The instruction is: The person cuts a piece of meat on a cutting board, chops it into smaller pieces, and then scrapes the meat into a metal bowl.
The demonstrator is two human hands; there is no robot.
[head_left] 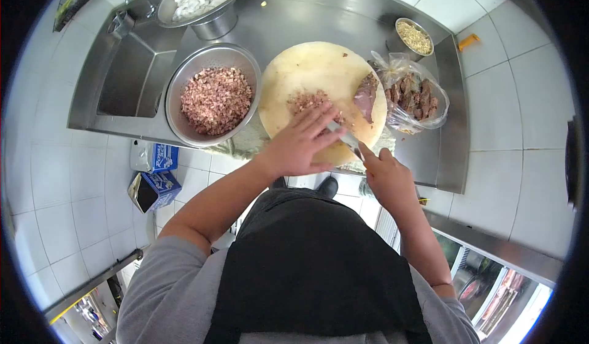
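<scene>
My right hand (pixel 388 173) grips a knife (pixel 347 138) by its handle, the blade pointing up and left over the round cutting board (pixel 294 65). Fingers stretched out, my left hand (pixel 302 140) lies over the front of the board, beside the blade and partly across it. Just beyond its fingertips is a small heap of chopped meat (pixel 307 100), partly hidden by the hand. A larger dark piece of meat (pixel 365 97) rests at the board's right side.
Left of the board stands a steel colander (pixel 173 102) of diced meat. A plastic bag (pixel 443 106) with meat strips and a small metal bowl (pixel 415 38) sit on the right. Behind left, a colander (pixel 164 14) with pale pieces overhangs the sink (pixel 126 83).
</scene>
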